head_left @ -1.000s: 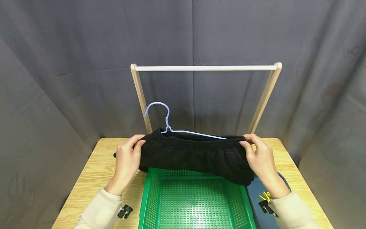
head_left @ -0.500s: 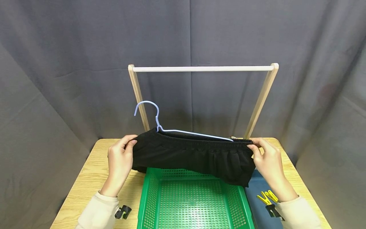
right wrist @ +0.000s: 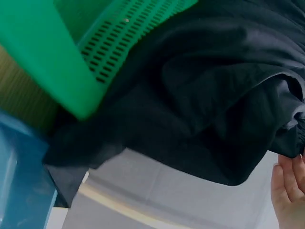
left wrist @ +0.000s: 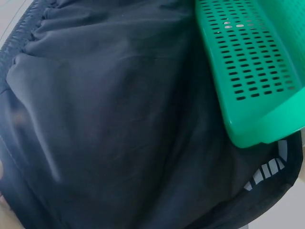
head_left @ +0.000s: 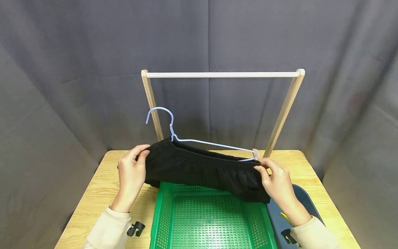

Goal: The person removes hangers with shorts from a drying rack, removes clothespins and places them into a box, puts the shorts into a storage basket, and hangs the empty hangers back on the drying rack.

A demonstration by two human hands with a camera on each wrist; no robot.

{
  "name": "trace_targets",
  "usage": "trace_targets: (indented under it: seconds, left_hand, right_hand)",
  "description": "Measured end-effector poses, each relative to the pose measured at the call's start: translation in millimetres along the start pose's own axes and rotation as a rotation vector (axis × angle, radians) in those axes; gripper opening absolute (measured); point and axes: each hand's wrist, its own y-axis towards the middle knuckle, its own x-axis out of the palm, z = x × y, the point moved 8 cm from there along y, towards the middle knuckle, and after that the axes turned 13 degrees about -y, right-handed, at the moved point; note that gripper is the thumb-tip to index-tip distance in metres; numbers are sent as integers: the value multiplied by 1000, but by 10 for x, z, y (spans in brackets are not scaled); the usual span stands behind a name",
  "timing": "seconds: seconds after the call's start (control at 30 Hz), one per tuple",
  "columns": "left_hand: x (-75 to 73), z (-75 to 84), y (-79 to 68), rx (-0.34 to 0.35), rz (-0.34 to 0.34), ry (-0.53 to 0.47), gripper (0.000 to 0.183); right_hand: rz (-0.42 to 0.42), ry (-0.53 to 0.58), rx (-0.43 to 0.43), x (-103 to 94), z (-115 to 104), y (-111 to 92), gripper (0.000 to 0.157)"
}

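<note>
Black shorts (head_left: 205, 169) with a gathered elastic waistband stretch between my two hands, above the far end of a green basket (head_left: 157, 214). My left hand (head_left: 132, 173) pinches the waistband's left end between thumb and fingers. At the right end, my right hand (head_left: 278, 180) pinches the waistband. A light blue hanger (head_left: 214, 143) sits partly inside the waist opening, its hook up and to the left. The hanger's right corner shows above the fabric, near my right fingertips; its lower left part is hidden. White stripes mark the shorts' fabric (left wrist: 119, 109) near one edge in the left wrist view.
A wooden rack with a white bar (head_left: 222, 74) stands at the back of the wooden table (head_left: 102, 193). Right of the basket lies a blue tray (head_left: 303, 195), with a yellow clothespin (head_left: 284, 217) partly behind my right wrist. Grey curtains surround the table.
The hands spread the waistband wider, and the hanger shifted left with it. Then my right hand came back left and lower, and the hanger's right corner came into sight above the waistband.
</note>
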Motion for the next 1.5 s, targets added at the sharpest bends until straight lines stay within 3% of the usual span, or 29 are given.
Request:
trace_targets:
  seconds: [0.3, 0.47, 0.67, 0.83, 0.93, 1.27, 1.5]
  left_hand:
    - [33, 90, -42, 3, -15, -2, 8]
    - [53, 87, -55, -23, -42, 19, 8]
    - [90, 101, -58, -43, -76, 26, 10]
    - [117, 125, -59, -29, -86, 26, 10]
    - [138, 130, -68, -20, -93, 22, 10]
    - [197, 151, -89, 5, -122, 12, 10]
    - [289, 142, -130, -39, -167, 9, 11]
  right_hand:
    - [-34, 50, -2, 104, -116, -127, 23]
    - [-118, 47, -30, 173, -214, -185, 24]
    - [-334, 49, -103, 284, -403, -252, 24]
    - [-579, 117, -209, 413, -624, -344, 20]
    - [-666, 150, -256, 453, -729, -385, 18]
    - [-675, 130, -304, 452, -799, -399, 18]
    - [-643, 142, -343, 391, -848, -343, 17]
